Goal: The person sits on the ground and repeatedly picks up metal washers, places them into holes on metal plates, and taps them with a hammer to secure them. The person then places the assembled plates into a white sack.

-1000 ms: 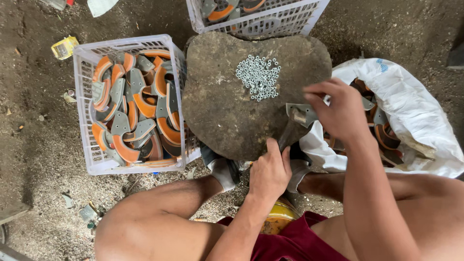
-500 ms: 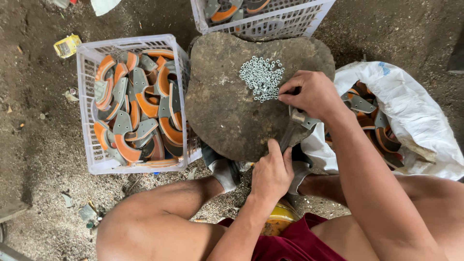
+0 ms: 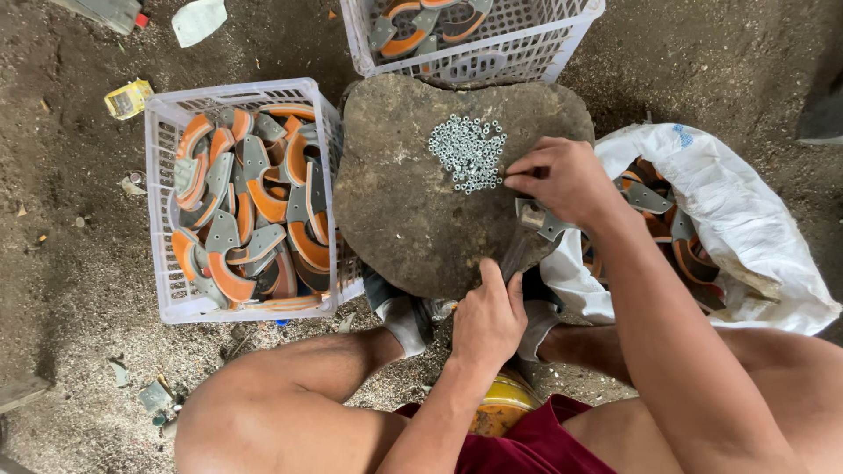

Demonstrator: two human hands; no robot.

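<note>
On the left, a white basket (image 3: pixel 162 219) sits on the dirt floor (image 3: pixel 70 263). It is full of curved orange and grey pieces (image 3: pixel 250 219). Beside it is a big flat stone (image 3: pixel 404 211). A pile of small silver nuts (image 3: pixel 468 151) lies on top of the stone. The left hand (image 3: pixel 488 320) is closed around a grey metal piece (image 3: pixel 525 239) at the near edge of the stone. The piece is long and slants up to the right, from the left hand toward the right hand. The right hand (image 3: pixel 562 180) reaches to the edge of the nuts with its fingers (image 3: pixel 520 183) pinched close together. I cannot tell if they hold a nut. On the right, a white sack (image 3: pixel 729 202) holds more pieces.
</note>
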